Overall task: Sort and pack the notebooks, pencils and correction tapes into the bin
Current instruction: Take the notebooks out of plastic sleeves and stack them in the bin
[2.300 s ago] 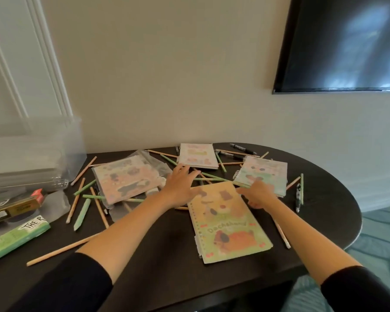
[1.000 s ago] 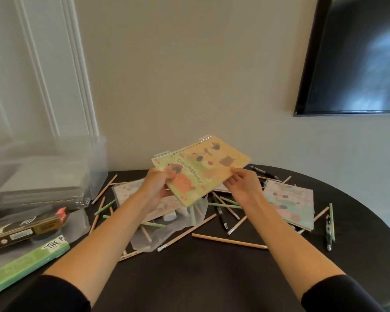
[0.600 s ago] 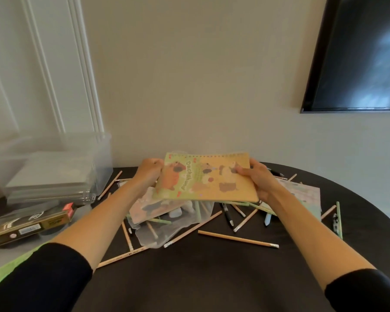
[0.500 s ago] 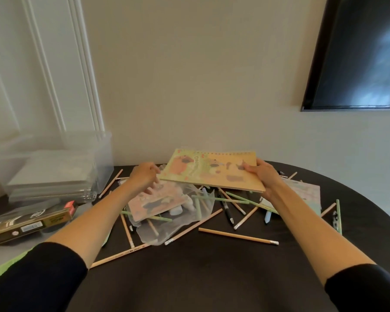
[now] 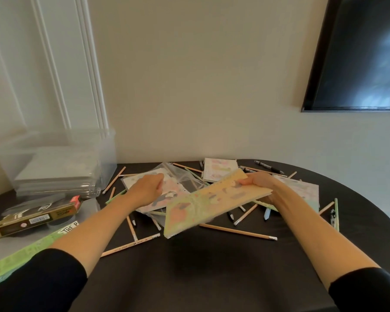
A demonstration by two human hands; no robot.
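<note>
Gathering notebooks, I judge. Nearest, under the fingers, loose pencils point(image 5: 238, 231) lie on the tabletop point(image 5: 200, 278). The right hand point(image 5: 260, 183) pinches the yellow notebook point(image 5: 212, 206) by its far edge and holds it tilted, clear of the tabletop. The left hand point(image 5: 144, 190) touches a bagged notebook point(image 5: 173, 189); I cannot tell whether its fingers grip. The next move needs a firm hold there, then a carry left, beyond the left fingers, to the clear bin point(image 5: 54, 167).

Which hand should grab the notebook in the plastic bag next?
Left. The left hand is right at the bagged notebook, while the right hand grips the yellow notebook. The clear bin also sits on that side.
</note>
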